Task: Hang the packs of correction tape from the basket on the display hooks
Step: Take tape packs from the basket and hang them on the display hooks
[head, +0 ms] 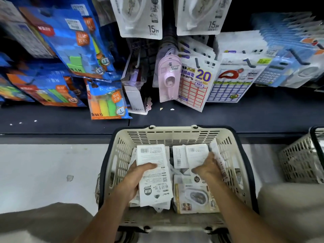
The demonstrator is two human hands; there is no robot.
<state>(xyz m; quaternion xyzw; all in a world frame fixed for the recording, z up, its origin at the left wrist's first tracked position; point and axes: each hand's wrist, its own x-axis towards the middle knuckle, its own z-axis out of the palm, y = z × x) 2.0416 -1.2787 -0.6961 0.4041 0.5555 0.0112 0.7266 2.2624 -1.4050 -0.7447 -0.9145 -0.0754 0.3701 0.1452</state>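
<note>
You're working both hands inside the basket [175, 135], which is sitting on the pale floor [43, 163] right against the dark base shelf [228, 118]. Your left hand [135, 179] is gripping a stack of packs [154, 172] from its left edge, thumb curled over the printed backs, the other fingers hidden beneath. Your right hand [208, 169] is reaching into the loose packs [191, 155] on the right side; its fingers are curling down among them, but motion blur is hiding whether they're pinching one yet, so I can't tell. The packs are looking light: thin card backs with a plastic blister bulge, as on the face-up one [196, 197] near you. I'm expecting them to be stiff enough to hold by an edge, but glossy and prone to sliding off each other in a stack, so take few at a time. Best hold is probably near the top end by the hang hole, keeping the hole clear for the hook. Matching 15m packs [140, 18] are already hanging up top; the hooks [197, 63] lower down are carrying label sheets [194, 85] and a pink dispenser [169, 79]. Rows are crowded, so clearance is looking tight. A second basket [301, 158] is standing at your right.
</note>
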